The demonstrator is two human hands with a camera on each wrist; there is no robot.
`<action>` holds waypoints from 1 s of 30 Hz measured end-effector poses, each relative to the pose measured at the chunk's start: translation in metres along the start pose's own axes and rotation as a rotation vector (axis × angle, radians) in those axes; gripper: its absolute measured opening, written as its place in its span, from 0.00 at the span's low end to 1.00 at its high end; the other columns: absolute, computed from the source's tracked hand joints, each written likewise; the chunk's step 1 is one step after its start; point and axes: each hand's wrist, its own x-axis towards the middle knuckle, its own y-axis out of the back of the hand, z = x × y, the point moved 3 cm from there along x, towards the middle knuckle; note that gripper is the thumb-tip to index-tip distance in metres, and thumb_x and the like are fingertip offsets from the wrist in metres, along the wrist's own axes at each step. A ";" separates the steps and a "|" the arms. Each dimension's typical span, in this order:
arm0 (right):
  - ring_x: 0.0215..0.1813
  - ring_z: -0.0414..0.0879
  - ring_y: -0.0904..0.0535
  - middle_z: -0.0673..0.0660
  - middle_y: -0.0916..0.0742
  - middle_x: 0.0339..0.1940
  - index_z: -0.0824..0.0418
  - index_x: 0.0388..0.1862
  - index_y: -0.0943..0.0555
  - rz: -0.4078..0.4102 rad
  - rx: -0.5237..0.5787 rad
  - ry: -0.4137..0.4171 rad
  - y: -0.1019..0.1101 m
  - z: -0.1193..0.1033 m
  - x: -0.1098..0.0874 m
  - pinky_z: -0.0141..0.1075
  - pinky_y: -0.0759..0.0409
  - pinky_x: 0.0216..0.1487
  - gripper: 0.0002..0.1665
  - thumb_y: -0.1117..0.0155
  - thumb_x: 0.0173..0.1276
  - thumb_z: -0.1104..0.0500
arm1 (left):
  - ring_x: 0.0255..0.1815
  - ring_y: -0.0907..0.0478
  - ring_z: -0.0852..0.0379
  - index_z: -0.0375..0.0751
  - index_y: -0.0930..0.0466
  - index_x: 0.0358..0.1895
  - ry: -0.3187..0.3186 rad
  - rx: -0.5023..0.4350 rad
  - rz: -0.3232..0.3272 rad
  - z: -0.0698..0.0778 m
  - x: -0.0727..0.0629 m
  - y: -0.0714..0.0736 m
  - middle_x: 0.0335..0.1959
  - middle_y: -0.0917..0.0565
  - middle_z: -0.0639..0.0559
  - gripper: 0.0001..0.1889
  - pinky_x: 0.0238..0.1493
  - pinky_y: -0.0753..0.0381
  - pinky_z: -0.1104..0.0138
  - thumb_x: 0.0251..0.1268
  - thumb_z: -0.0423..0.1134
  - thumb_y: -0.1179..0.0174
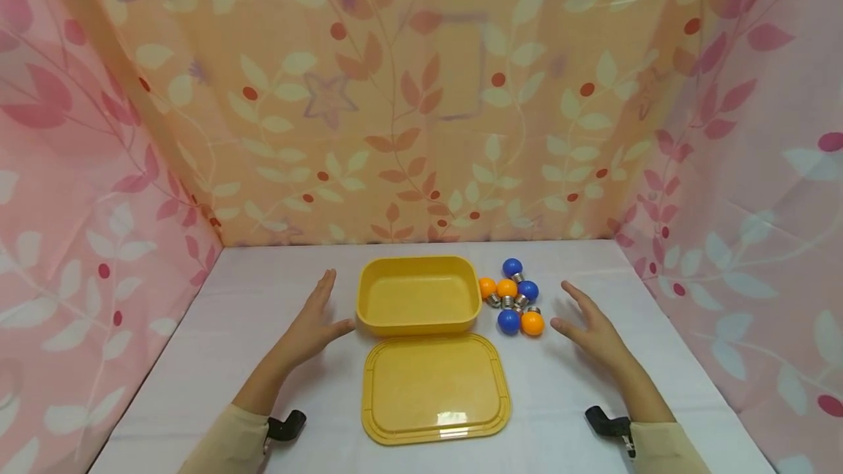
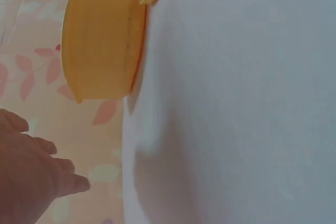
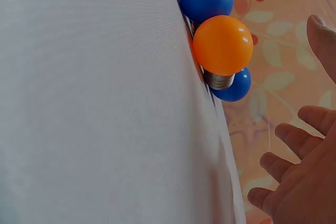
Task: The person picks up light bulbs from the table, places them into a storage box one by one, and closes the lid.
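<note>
A yellow rectangular box without its cover stands mid-table, its inside bare. In front of it the matching yellow lid lies flat. Several blue and orange light bulbs with silver screw bases cluster at the box's right, among them a blue bulb and an orange bulb. My left hand hovers left of the box, fingers extended and thumb toward its side, holding nothing. To the right of the bulbs, my right hand is held with fingers spread and nothing in it. The right wrist view shows an orange bulb nearest that hand.
A white cloth covers the table. An orange leaf-patterned curtain rises along the back edge, with pink patterned curtains at the sides. Each wrist wears a black camera mount.
</note>
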 end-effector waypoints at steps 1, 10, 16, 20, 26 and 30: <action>0.82 0.72 0.51 0.64 0.42 0.84 0.49 0.86 0.48 0.001 0.007 -0.001 -0.001 0.000 0.000 0.80 0.49 0.70 0.54 0.30 0.70 0.43 | 0.85 0.66 0.36 0.46 0.65 0.85 0.006 -0.011 -0.008 0.000 0.002 -0.001 0.86 0.62 0.43 0.60 0.79 0.59 0.32 0.62 0.56 0.28; 0.81 0.69 0.45 0.64 0.37 0.82 0.54 0.82 0.39 0.014 0.029 0.029 -0.013 0.000 -0.001 0.75 0.46 0.73 0.51 0.27 0.67 0.41 | 0.85 0.62 0.39 0.45 0.66 0.85 0.123 -0.094 -0.075 -0.003 0.012 -0.018 0.86 0.61 0.43 0.67 0.82 0.57 0.41 0.53 0.62 0.25; 0.79 0.68 0.42 0.64 0.32 0.79 0.57 0.78 0.32 0.024 -0.006 0.033 -0.018 0.004 -0.005 0.72 0.43 0.74 0.49 0.25 0.63 0.40 | 0.84 0.56 0.36 0.43 0.62 0.85 0.159 -0.153 -0.093 -0.007 0.010 -0.027 0.85 0.56 0.41 0.67 0.81 0.51 0.42 0.51 0.61 0.23; 0.78 0.66 0.39 0.63 0.30 0.77 0.57 0.75 0.29 0.039 -0.017 0.053 -0.020 0.006 -0.005 0.71 0.41 0.74 0.47 0.24 0.63 0.40 | 0.84 0.55 0.40 0.44 0.59 0.85 0.128 -0.226 -0.117 -0.011 0.012 -0.031 0.86 0.56 0.46 0.64 0.82 0.50 0.46 0.53 0.57 0.23; 0.75 0.65 0.35 0.63 0.26 0.73 0.57 0.72 0.25 0.073 -0.033 0.097 -0.021 0.004 -0.005 0.70 0.38 0.73 0.43 0.22 0.62 0.43 | 0.85 0.55 0.45 0.44 0.57 0.84 0.082 -0.282 -0.124 -0.013 0.017 -0.036 0.85 0.53 0.48 0.62 0.82 0.49 0.49 0.54 0.55 0.23; 0.74 0.64 0.34 0.61 0.24 0.71 0.56 0.70 0.23 0.085 -0.046 0.122 -0.022 0.003 -0.003 0.71 0.37 0.72 0.40 0.21 0.61 0.45 | 0.85 0.54 0.45 0.44 0.56 0.84 0.061 -0.306 -0.116 -0.011 0.019 -0.038 0.85 0.51 0.47 0.61 0.82 0.49 0.49 0.56 0.53 0.23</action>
